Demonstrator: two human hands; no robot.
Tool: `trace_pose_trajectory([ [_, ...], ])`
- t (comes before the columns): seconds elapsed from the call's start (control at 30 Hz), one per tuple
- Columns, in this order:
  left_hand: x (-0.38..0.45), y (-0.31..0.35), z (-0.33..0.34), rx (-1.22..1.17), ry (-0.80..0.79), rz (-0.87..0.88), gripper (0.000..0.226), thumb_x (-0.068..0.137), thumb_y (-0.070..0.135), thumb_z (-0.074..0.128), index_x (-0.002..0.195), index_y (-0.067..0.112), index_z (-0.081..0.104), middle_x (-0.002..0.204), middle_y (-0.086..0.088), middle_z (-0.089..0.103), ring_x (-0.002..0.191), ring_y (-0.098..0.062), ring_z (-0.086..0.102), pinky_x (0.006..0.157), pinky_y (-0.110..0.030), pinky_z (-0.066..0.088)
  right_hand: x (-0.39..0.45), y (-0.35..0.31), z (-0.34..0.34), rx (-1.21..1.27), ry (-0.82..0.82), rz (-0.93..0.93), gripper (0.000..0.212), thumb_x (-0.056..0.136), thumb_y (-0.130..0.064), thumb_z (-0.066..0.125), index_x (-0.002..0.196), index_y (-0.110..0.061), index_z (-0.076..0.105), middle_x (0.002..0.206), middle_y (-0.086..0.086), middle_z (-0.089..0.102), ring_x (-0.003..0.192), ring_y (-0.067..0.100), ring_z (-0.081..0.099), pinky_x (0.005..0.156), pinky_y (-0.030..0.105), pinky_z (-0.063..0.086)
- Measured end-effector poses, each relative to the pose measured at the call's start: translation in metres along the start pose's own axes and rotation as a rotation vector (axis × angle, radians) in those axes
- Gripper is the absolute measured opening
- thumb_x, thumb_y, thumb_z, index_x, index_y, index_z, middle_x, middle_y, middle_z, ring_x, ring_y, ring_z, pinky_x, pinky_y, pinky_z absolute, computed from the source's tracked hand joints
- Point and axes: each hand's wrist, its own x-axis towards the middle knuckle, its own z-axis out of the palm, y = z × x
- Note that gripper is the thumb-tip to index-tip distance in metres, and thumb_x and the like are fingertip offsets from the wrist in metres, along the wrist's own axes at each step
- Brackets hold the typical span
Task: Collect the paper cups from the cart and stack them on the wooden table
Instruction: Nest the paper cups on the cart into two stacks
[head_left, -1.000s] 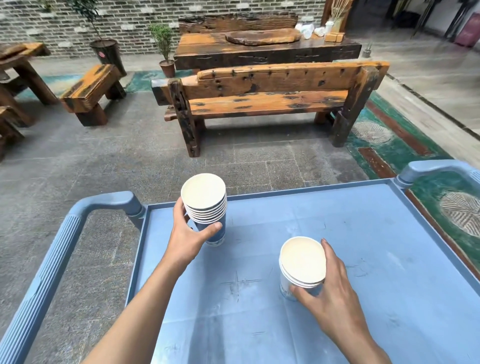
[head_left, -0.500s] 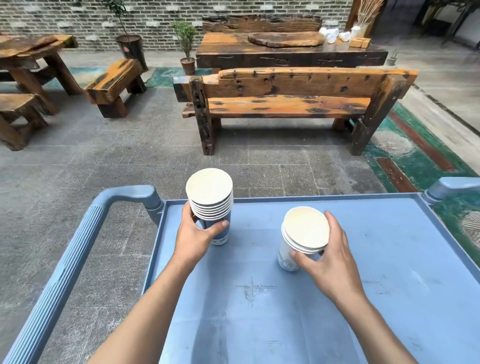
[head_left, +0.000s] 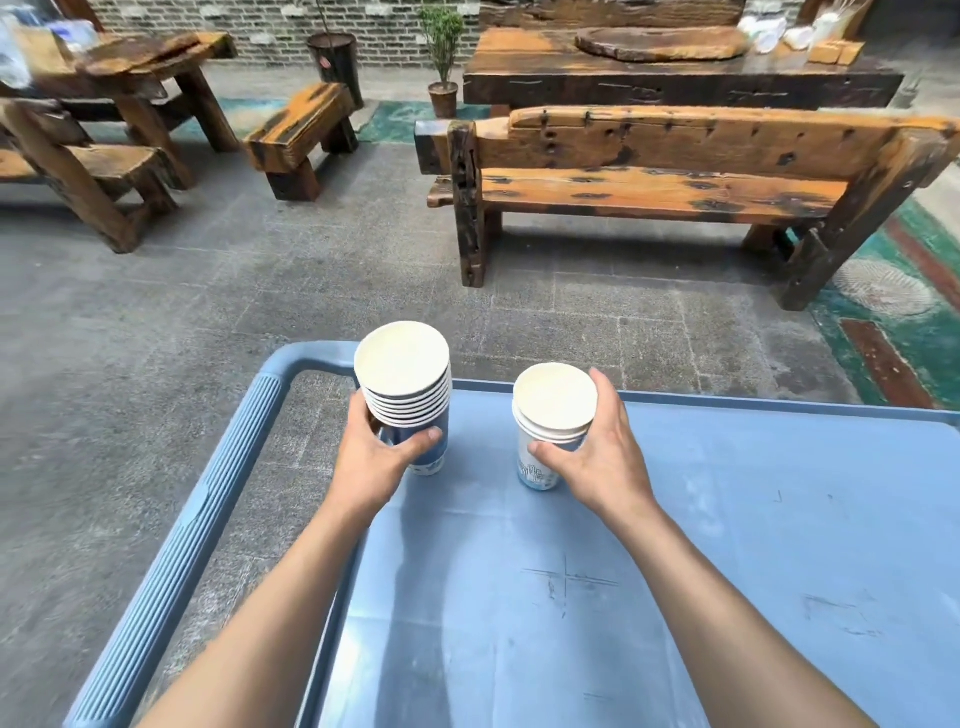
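My left hand (head_left: 375, 453) grips a tall stack of several nested white-and-blue paper cups (head_left: 405, 384) near the far left corner of the blue cart top (head_left: 727, 545). My right hand (head_left: 597, 457) is wrapped around a shorter stack of paper cups (head_left: 553, 410) a little to the right. Both stacks stand upright with open mouths up, close above or on the cart surface; I cannot tell which. A dark wooden table (head_left: 675, 78) stands at the far side behind a bench.
A wooden bench (head_left: 675, 176) stands between the cart and the table. The cart's ribbed blue handle (head_left: 208, 509) runs along the left. Smaller wooden benches (head_left: 298, 130) and another wooden table (head_left: 130, 67) sit at the left, with potted plants (head_left: 442, 57) by the brick wall.
The view has swung to the left and closer. My right hand has brought its short stack toward the left stack, and both stacks sit higher and nearer the cart's far edge.
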Motion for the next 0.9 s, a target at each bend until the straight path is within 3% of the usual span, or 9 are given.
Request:
trace_pose_trajectory([
  [0.1,0.000,-0.003,-0.002,0.002,0.007,-0.012,0.076,0.066,0.008,0.084,0.128,0.021,0.040,0.126,0.009,0.056,0.114,0.010,0.051,0.095,-0.019,0.040,0.003,-0.003,0.011,-0.002,0.001,-0.013,0.104,0.062,-0.034,0.079,0.144,-0.026,0.016,0.149,0.002,0.030,0.132,0.019,0.035,0.095,0.031,0.035],
  [0.2,-0.001,-0.002,-0.002,-0.011,-0.009,-0.019,0.081,0.065,0.010,0.085,0.132,0.015,0.039,0.130,0.005,0.055,0.118,0.003,0.051,0.101,-0.025,0.040,0.005,-0.004,0.015,0.023,0.011,-0.017,0.103,0.062,-0.034,0.079,0.144,-0.028,0.016,0.149,-0.001,0.031,0.131,0.017,0.035,0.093,0.027,0.034],
  [0.33,-0.001,-0.003,-0.002,-0.022,-0.034,-0.031,0.086,0.061,0.021,0.083,0.133,0.018,0.036,0.129,0.010,0.053,0.114,0.015,0.048,0.097,-0.018,0.040,0.003,-0.001,0.019,0.114,0.002,-0.005,0.105,0.061,-0.032,0.081,0.143,-0.030,0.017,0.150,-0.005,0.031,0.131,0.011,0.034,0.092,0.019,0.028],
  [0.47,0.002,-0.008,-0.001,-0.009,-0.065,-0.044,0.084,0.059,0.022,0.083,0.129,0.023,0.036,0.129,0.013,0.053,0.116,0.012,0.049,0.091,-0.008,0.040,-0.003,0.008,0.024,0.212,-0.025,0.055,0.111,0.059,-0.034,0.083,0.144,-0.035,0.012,0.148,-0.007,0.034,0.129,0.015,0.042,0.102,0.031,0.035],
  [0.57,0.005,-0.017,0.000,-0.001,-0.088,-0.057,0.087,0.059,0.018,0.085,0.132,0.017,0.038,0.133,0.003,0.055,0.123,-0.006,0.051,0.102,-0.026,0.041,-0.006,0.015,0.030,0.293,-0.059,0.117,0.111,0.057,-0.032,0.085,0.141,-0.040,0.013,0.143,-0.009,0.040,0.126,0.015,0.045,0.105,0.038,0.037],
  [0.63,0.006,-0.022,0.002,-0.003,-0.091,-0.067,0.087,0.060,0.015,0.085,0.133,0.017,0.038,0.133,0.002,0.055,0.123,-0.009,0.052,0.103,-0.031,0.041,-0.006,0.019,0.035,0.349,-0.064,0.150,0.105,0.057,-0.027,0.086,0.137,-0.042,0.020,0.134,-0.015,0.046,0.123,0.012,0.048,0.101,0.033,0.039],
  [0.77,0.008,-0.034,0.006,-0.017,-0.081,-0.101,0.077,0.066,0.000,0.083,0.127,0.016,0.040,0.128,0.002,0.057,0.108,0.007,0.056,0.092,-0.015,0.046,-0.004,0.027,0.047,0.405,-0.065,0.203,0.088,0.058,-0.018,0.085,0.122,-0.042,0.030,0.116,-0.026,0.049,0.115,0.012,0.052,0.094,0.029,0.041],
  [0.83,0.008,-0.037,0.008,-0.011,-0.057,-0.104,0.073,0.066,-0.001,0.082,0.124,0.016,0.041,0.125,0.003,0.058,0.100,0.013,0.056,0.083,-0.007,0.045,-0.003,0.029,0.052,0.408,-0.061,0.222,0.080,0.059,-0.017,0.085,0.117,-0.038,0.034,0.114,-0.018,0.054,0.112,0.015,0.055,0.094,0.033,0.045],
  [0.9,0.008,-0.038,0.009,-0.012,-0.042,-0.108,0.072,0.065,0.001,0.083,0.124,0.016,0.043,0.124,0.002,0.060,0.105,0.006,0.057,0.085,-0.010,0.046,-0.001,0.029,0.055,0.405,-0.057,0.232,0.075,0.059,-0.018,0.085,0.114,-0.036,0.037,0.113,-0.013,0.056,0.108,0.015,0.056,0.091,0.035,0.046],
])
